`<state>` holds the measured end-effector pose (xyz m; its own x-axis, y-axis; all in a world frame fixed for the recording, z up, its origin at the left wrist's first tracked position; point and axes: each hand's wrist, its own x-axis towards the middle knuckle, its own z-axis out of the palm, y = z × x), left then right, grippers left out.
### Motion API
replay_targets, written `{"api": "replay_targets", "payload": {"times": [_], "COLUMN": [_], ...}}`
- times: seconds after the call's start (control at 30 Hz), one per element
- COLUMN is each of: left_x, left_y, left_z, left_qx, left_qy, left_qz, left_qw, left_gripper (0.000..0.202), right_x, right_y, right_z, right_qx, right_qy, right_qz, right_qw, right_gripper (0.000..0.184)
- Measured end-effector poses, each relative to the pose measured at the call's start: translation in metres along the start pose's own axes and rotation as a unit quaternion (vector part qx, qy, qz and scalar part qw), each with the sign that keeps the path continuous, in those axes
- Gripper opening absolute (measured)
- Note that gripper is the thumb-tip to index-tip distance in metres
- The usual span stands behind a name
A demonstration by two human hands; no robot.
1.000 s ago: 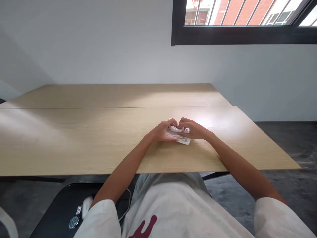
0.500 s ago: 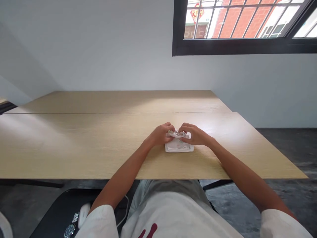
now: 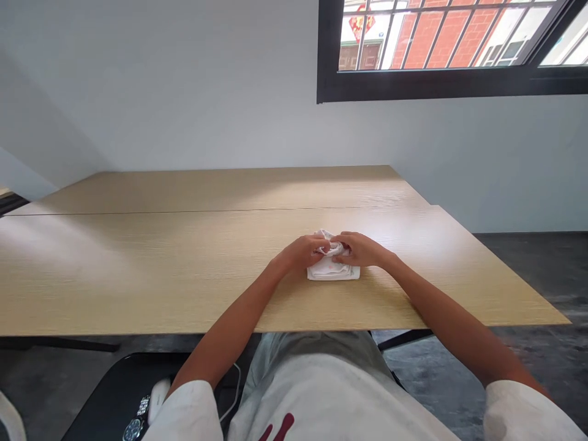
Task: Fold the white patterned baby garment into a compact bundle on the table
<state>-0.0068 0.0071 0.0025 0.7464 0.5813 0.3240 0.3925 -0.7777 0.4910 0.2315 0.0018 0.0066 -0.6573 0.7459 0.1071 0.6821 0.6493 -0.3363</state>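
Note:
A small folded white cloth (image 3: 333, 269) lies on the light wooden table (image 3: 138, 263), near its front edge. My left hand (image 3: 301, 252) curls over the cloth's left top edge, fingers pinched on a fold. My right hand (image 3: 362, 250) meets it from the right, its fingers closed on the same raised fold. Both hands touch at the cloth's top. The lower part of the cloth lies flat on the table.
A second table top (image 3: 229, 184) joins behind, against a white wall with a dark-framed window (image 3: 441, 79). Under the table's front edge, at lower left, a black seat (image 3: 105, 398) carries a wristwatch (image 3: 133, 425), a white mouse (image 3: 158, 392) and a cable. Dark floor lies to the right.
The hands have drawn closer together over the cloth, bunching its top fold higher. The cloth now lies squarer on the table than a second ago. The view has tilted slightly.

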Motion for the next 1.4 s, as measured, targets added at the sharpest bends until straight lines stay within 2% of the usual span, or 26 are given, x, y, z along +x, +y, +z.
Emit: {"api": "replay_targets", "payload": {"times": [0.13, 0.27, 0.4, 0.5, 0.57, 0.63, 0.73, 0.8, 0.83, 0.9, 1.0, 1.1, 1.2, 1.27, 1.33, 1.4], "left_x": [0.0, 0.0, -0.001, -0.004, -0.008, -0.012, -0.008, 0.005, 0.015, 0.041, 0.083, 0.112, 0.115, 0.1, 0.07, 0.03], "left_y": [-0.007, -0.006, 0.003, 0.009, 0.015, 0.024, 0.04, 0.046, 0.047, 0.043, 0.031, 0.028, 0.044, 0.061, 0.079, 0.094], "left_z": [-0.002, -0.007, -0.018, -0.034, -0.05, -0.071, -0.112, -0.142, -0.158, -0.188, -0.225, -0.248, -0.253, -0.247, -0.234, -0.213], "left_qx": [0.02, 0.006, -0.019, -0.049, -0.084, -0.111, -0.11, -0.072, -0.033, 0.077, 0.204, 0.235, 0.235, 0.236, 0.232, 0.21], "left_qy": [0.0, 0.055, 0.149, 0.187, 0.17, 0.113, 0.005, -0.028, -0.016, 0.067, 0.235, 0.319, 0.335, 0.312, 0.265, 0.204], "left_qz": [-0.018, -0.011, -0.019, -0.061, -0.071, -0.065, -0.048, -0.047, -0.045, -0.035, -0.016, 0.015, 0.054, 0.066, 0.066, 0.051], "left_qw": [1.0, 0.998, 0.988, 0.979, 0.979, 0.985, 0.993, 0.996, 0.998, 0.994, 0.95, 0.918, 0.911, 0.918, 0.934, 0.955], "left_gripper": [0.008, 0.012, 0.021, 0.029, 0.033, 0.036, 0.035, 0.031, 0.029, 0.023, 0.015, 0.011, 0.015, 0.018, 0.022, 0.022], "right_x": [-0.002, -0.006, -0.011, -0.016, -0.021, -0.025, -0.027, -0.02, -0.013, 0.007, 0.041, 0.064, 0.062, 0.047, 0.023, -0.01], "right_y": [0.008, 0.014, 0.013, 0.012, 0.009, 0.002, -0.012, -0.02, -0.021, -0.019, -0.008, -0.005, -0.016, -0.028, -0.038, -0.046], "right_z": [-0.003, -0.013, -0.029, -0.041, -0.051, -0.066, -0.099, -0.128, -0.143, -0.171, -0.206, -0.232, -0.247, -0.246, -0.23, -0.197], "right_qx": [-0.108, -0.166, -0.147, -0.047, 0.023, 0.043, 0.003, -0.052, -0.089, -0.159, -0.229, -0.256, -0.266, -0.264, -0.255, -0.238], "right_qy": [0.024, 0.092, 0.154, 0.154, 0.158, 0.171, 0.181, 0.197, 0.212, 0.254, 0.323, 0.384, 0.43, 0.439, 0.418, 0.356], "right_qz": [0.075, 0.092, 0.096, 0.069, 0.023, -0.03, -0.087, -0.093, -0.08, -0.034, 0.023, 0.026, 0.027, 0.02, -0.016, -0.067], "right_qw": [0.991, 0.978, 0.972, 0.984, 0.987, 0.984, 0.98, 0.975, 0.97, 0.953, 0.918, 0.886, 0.862, 0.859, 0.872, 0.901], "right_gripper": [0.056, 0.059, 0.059, 0.051, 0.045, 0.036, 0.026, 0.025, 0.026, 0.028, 0.034, 0.04, 0.036, 0.034, 0.033, 0.03]}}
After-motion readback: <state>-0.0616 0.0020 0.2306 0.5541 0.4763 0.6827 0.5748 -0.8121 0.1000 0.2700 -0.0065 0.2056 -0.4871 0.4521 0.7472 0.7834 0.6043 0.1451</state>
